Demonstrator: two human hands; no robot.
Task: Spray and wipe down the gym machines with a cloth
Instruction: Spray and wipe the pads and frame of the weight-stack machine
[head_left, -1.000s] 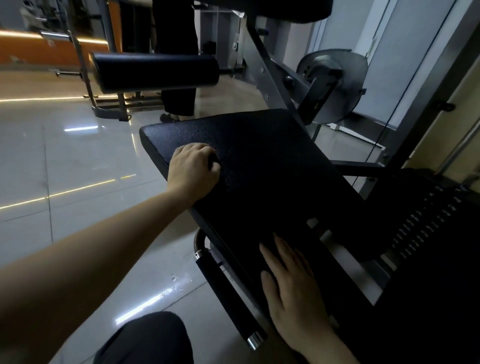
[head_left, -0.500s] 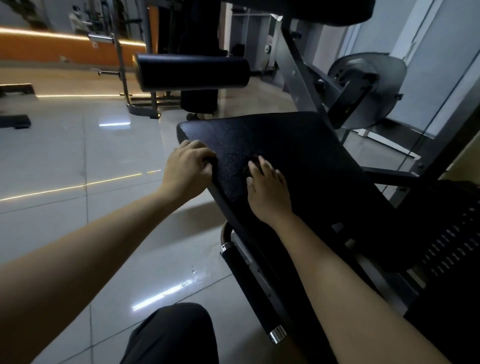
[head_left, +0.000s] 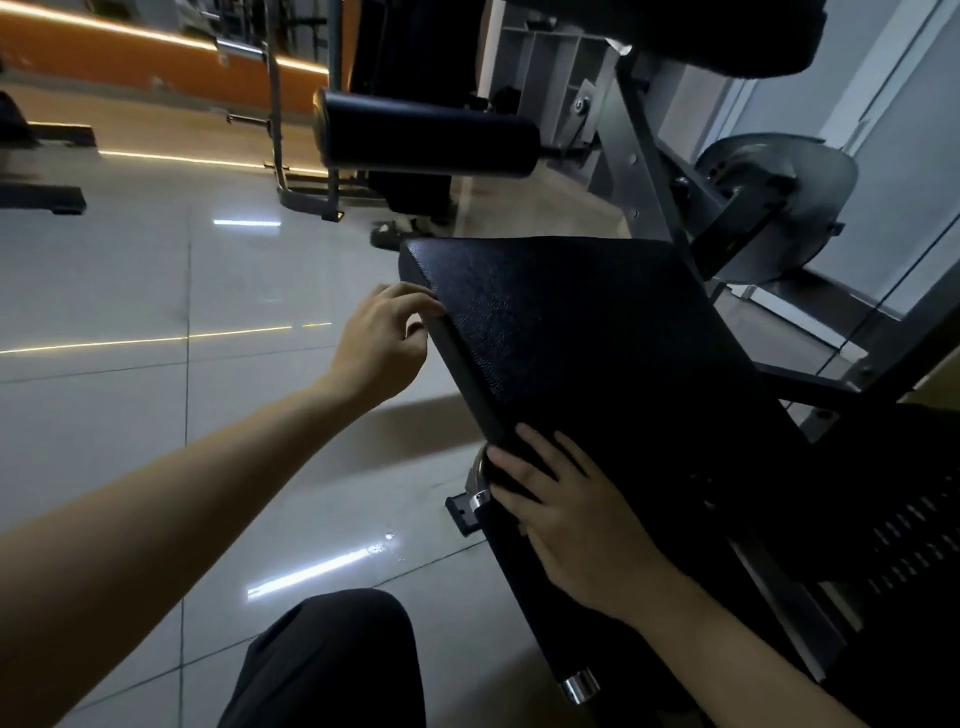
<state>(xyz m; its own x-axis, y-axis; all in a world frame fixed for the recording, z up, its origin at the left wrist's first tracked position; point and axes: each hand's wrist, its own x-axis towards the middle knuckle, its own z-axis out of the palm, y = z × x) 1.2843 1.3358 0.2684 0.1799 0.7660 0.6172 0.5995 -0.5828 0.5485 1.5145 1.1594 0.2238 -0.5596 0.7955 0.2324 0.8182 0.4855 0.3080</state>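
Glossy tiled floor, orange wall, perhaps a sandalled foot.

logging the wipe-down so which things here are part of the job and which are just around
Job: black textured seat pad; left hand pinching its left edge; right hand flat on its near corner; same machine's black cylindrical roller pad. No cloth or spray shows.

Just around: grey metal rack behind; black floor bases far left; another person's dark shoe.
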